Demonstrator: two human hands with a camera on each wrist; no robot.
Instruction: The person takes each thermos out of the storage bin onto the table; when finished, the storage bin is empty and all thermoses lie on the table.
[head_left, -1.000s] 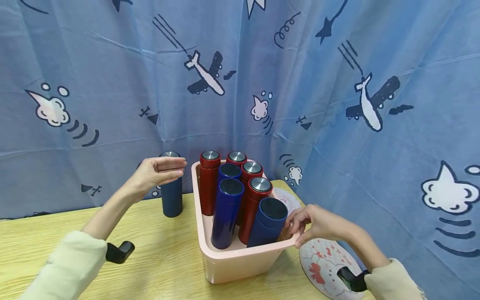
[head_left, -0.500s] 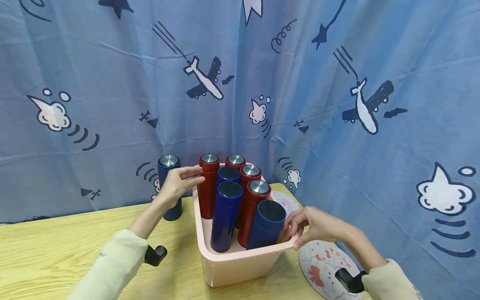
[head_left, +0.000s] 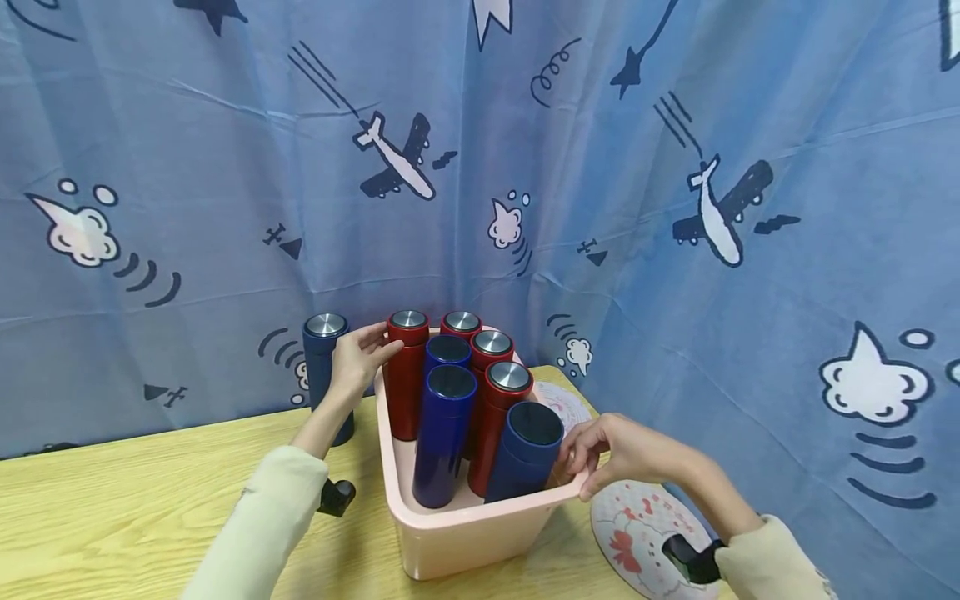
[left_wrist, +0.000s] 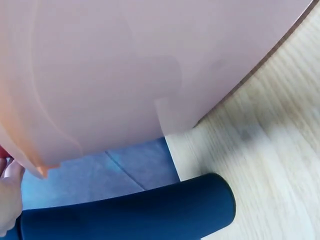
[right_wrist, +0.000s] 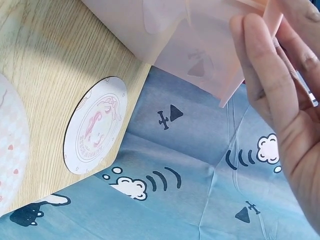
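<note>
A pink plastic bin (head_left: 472, 521) stands on the wooden table, holding red thermos flasks, two glossy blue flasks (head_left: 441, 442) and a matte navy flask (head_left: 525, 454) that leans at the near right. My left hand (head_left: 354, 367) is at the top of the red thermos flask (head_left: 405, 392) in the bin's far left corner. Its thumb lies across the front of that flask, and the fingertips meet its left side, partly hidden. My right hand (head_left: 618, 450) grips the bin's right rim near the front corner, also visible in the right wrist view.
Outside the bin, a navy flask with a silver lid (head_left: 321, 358) stands upright behind my left hand. Round patterned mats (head_left: 645, 542) lie right of the bin, one partly behind it. A blue printed curtain (head_left: 225, 208) hangs along the table's back and right.
My left hand has moved right from in front of the outside navy flask to the far left red flask. My right hand stays on the rim. The view has shifted slightly.
</note>
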